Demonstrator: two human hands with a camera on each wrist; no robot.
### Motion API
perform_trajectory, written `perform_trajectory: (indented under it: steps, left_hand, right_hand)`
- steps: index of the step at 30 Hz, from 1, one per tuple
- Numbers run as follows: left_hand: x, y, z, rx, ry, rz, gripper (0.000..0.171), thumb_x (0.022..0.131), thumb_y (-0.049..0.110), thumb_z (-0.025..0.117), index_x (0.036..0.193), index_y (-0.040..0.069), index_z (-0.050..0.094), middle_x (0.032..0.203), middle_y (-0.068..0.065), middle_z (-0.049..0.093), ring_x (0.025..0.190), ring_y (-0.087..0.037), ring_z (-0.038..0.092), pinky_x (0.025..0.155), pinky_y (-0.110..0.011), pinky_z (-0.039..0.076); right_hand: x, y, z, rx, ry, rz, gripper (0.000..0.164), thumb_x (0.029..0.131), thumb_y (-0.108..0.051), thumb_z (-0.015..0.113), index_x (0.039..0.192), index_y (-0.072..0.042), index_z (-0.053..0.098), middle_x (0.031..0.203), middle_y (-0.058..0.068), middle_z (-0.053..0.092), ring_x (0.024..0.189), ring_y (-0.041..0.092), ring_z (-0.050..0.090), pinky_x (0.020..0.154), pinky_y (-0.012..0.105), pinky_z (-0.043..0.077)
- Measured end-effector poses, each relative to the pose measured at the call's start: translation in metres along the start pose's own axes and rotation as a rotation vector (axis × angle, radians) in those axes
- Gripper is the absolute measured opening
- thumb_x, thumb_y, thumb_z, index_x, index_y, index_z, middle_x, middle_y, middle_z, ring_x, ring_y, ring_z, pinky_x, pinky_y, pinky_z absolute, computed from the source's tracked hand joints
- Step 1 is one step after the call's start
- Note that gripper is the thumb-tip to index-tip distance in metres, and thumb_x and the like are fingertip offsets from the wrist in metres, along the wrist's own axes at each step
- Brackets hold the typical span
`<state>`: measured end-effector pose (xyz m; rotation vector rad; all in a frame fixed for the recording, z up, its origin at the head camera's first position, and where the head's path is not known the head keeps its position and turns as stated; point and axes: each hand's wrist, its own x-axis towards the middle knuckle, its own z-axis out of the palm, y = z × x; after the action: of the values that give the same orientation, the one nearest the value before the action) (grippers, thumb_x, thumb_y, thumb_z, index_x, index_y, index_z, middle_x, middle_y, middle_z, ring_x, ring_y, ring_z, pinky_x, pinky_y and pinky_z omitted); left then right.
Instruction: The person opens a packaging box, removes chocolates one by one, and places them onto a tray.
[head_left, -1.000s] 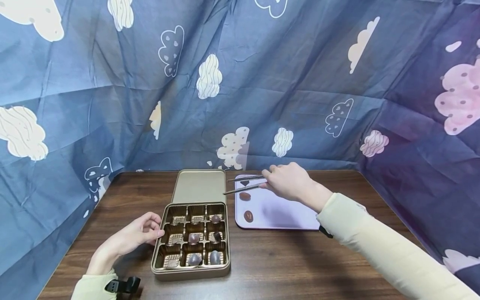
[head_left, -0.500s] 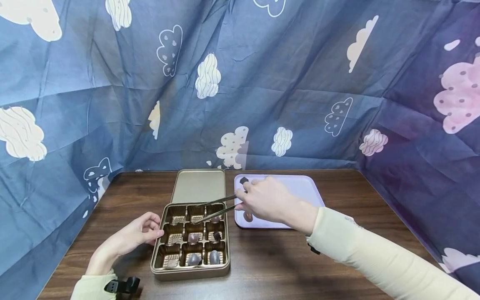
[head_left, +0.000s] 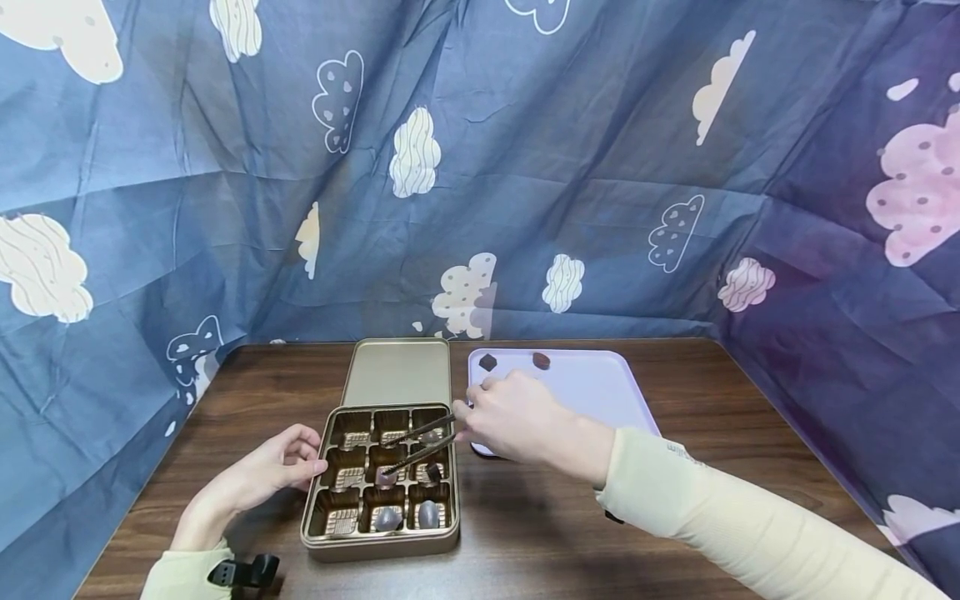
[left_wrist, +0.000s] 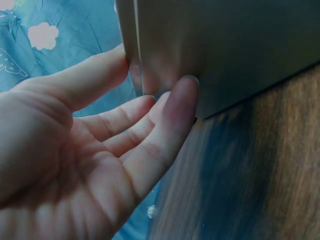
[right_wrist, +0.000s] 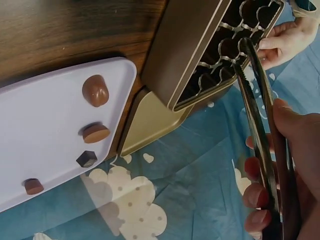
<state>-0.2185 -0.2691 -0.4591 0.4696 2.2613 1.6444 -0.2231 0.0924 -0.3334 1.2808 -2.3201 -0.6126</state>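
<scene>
My right hand (head_left: 506, 417) grips metal tongs (right_wrist: 260, 115) with serrated tips. Their two arms stand apart over the gold compartment tin (head_left: 378, 546), one tip close to the chocolate (head_left: 386, 480) in the centre compartment. Other chocolates sit in the right column, among them a dark chocolate (head_left: 433, 472) and a greyish oval chocolate (head_left: 429, 514); another greyish chocolate (head_left: 388, 519) lies front centre. At the tin's left side is my left hand (head_left: 273, 467), thumb at the rim; in the left wrist view its loosely bent fingers (left_wrist: 150, 150) touch the outer wall.
A lilac tray (head_left: 585, 383) stands to the right, partly hidden by my right hand. On it lie several chocolates, including a brown egg-shaped chocolate (right_wrist: 95, 91) and a dark faceted chocolate (right_wrist: 87, 159). The tin's lid (head_left: 405, 371) lies behind the tin. A cloud-print cloth (head_left: 480, 167) hangs behind the table.
My right hand has carried the tongs left and toward me, from above the tray to the tin's centre. The left hand has stayed in place.
</scene>
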Motion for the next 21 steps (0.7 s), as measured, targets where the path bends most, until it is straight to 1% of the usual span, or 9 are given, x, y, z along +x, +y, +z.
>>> perform_trajectory:
  steps: [4, 7, 10, 13, 16, 21]
  left_hand:
    - [0.000, 0.000, 0.000, 0.000, -0.003, 0.001, 0.035, 0.093, 0.006, 0.064, 0.114, -0.011, 0.040, 0.091, -0.012, 0.053, 0.080, -0.019, 0.060, 0.072, -0.036, 0.057]
    - [0.000, 0.000, 0.000, 0.005, 0.001, 0.001, 0.035, 0.093, 0.006, 0.064, 0.113, -0.010, 0.040, 0.091, -0.013, 0.053, 0.080, -0.019, 0.060, 0.072, -0.037, 0.057]
    - [0.000, 0.000, 0.000, 0.004, 0.005, -0.001, 0.036, 0.093, 0.006, 0.064, 0.113, -0.011, 0.040, 0.091, -0.013, 0.053, 0.079, -0.019, 0.060, 0.072, -0.037, 0.057]
    - [0.000, 0.001, 0.000, 0.004, 0.005, -0.002, 0.037, 0.093, 0.006, 0.064, 0.114, -0.011, 0.040, 0.091, -0.013, 0.053, 0.080, -0.019, 0.060, 0.072, -0.037, 0.057]
    - [0.000, 0.000, 0.000, 0.004, 0.004, -0.004, 0.037, 0.093, 0.007, 0.064, 0.114, -0.011, 0.040, 0.091, -0.013, 0.052, 0.080, -0.019, 0.060, 0.072, -0.036, 0.057]
    - [0.001, 0.000, -0.001, 0.001, 0.003, -0.004, 0.037, 0.093, 0.006, 0.065, 0.114, -0.011, 0.039, 0.091, -0.013, 0.052, 0.079, -0.019, 0.060, 0.072, -0.037, 0.057]
  right_hand:
    - [0.004, -0.005, -0.002, -0.016, -0.038, -0.025, 0.040, 0.094, -0.056, 0.054, 0.100, -0.019, 0.069, 0.081, -0.003, 0.064, 0.068, 0.014, 0.060, 0.046, 0.029, 0.048]
    - [0.008, -0.008, -0.003, -0.009, -0.050, -0.034, 0.040, 0.094, -0.055, 0.054, 0.099, -0.019, 0.069, 0.079, -0.003, 0.063, 0.065, 0.014, 0.058, 0.045, 0.029, 0.047]
    - [0.014, -0.010, -0.006, -0.001, -0.054, -0.031, 0.038, 0.093, -0.055, 0.057, 0.092, -0.019, 0.070, 0.075, -0.003, 0.062, 0.060, 0.014, 0.056, 0.043, 0.028, 0.044]
    - [0.022, -0.011, -0.012, -0.007, -0.060, -0.029, 0.036, 0.091, -0.055, 0.060, 0.083, -0.022, 0.071, 0.071, -0.005, 0.062, 0.055, 0.013, 0.054, 0.043, 0.028, 0.042]
    - [0.033, -0.014, -0.019, -0.025, -0.071, -0.037, 0.032, 0.089, -0.054, 0.063, 0.077, -0.025, 0.071, 0.068, -0.008, 0.063, 0.053, 0.012, 0.053, 0.044, 0.028, 0.043]
    - [0.046, -0.022, -0.027, -0.035, -0.164, -0.038, 0.025, 0.089, -0.051, 0.065, 0.076, -0.030, 0.071, 0.067, -0.011, 0.063, 0.051, 0.010, 0.052, 0.045, 0.027, 0.045]
